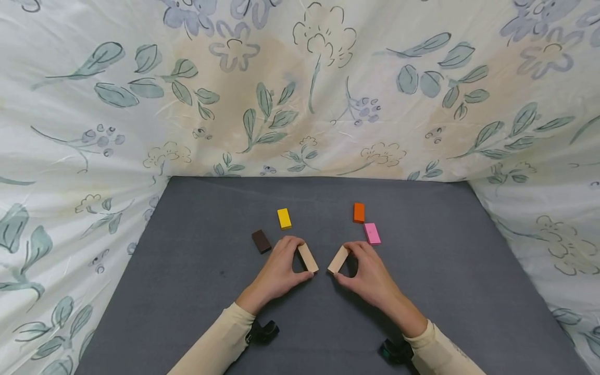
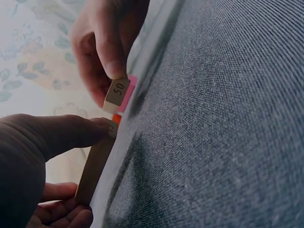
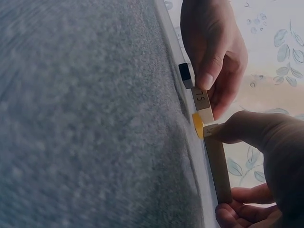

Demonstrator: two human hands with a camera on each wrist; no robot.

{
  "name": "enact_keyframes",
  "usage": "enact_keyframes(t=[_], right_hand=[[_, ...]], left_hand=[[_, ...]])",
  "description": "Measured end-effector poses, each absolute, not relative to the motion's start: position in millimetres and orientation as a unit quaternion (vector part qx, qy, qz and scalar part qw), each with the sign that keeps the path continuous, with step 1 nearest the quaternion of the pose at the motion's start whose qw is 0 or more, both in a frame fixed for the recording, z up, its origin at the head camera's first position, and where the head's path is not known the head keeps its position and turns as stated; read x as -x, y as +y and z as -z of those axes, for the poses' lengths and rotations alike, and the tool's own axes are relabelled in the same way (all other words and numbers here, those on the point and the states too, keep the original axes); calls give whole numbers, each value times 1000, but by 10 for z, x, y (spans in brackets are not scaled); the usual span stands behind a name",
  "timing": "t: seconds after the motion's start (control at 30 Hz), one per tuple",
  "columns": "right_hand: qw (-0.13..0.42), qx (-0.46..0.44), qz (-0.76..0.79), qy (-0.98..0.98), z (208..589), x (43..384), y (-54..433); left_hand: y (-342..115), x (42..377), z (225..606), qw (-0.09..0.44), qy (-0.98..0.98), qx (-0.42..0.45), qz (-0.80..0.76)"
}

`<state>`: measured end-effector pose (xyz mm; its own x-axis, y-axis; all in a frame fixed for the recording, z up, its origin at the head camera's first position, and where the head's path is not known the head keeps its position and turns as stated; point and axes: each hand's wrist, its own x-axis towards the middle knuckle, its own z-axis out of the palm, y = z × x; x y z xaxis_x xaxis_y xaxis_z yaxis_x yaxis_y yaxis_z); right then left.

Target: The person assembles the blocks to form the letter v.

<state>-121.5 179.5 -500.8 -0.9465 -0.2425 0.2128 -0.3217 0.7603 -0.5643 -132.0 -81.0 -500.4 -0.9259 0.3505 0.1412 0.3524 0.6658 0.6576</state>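
Observation:
Between thumb and fingertips, my left hand (image 1: 277,270) grips a pale wooden block (image 1: 308,258) by its two ends. The far face of this block (image 3: 201,98) reads 75 in the right wrist view. My right hand (image 1: 375,277) pinches a second pale wooden block (image 1: 338,259) the same way; its end (image 2: 117,92) is marked 50 in the left wrist view. Both blocks are held close over the dark grey surface, slanting with their far ends apart, a narrow gap between their near ends.
A dark brown block (image 1: 261,241) lies just beyond my left hand, with a yellow block (image 1: 284,219) farther back. Past my right hand lie a pink block (image 1: 372,234) and an orange block (image 1: 359,213). Floral cloth (image 1: 290,94) hangs behind the grey table (image 1: 450,250) and along its sides.

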Motion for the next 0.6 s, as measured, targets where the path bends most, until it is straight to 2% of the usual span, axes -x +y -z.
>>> enact_keyframes(t=[0.6], right_hand=[[54,-160,-309,-936,5035,1244,1743]], left_hand=[[-767,1326,5010,-6,-916,192,352]])
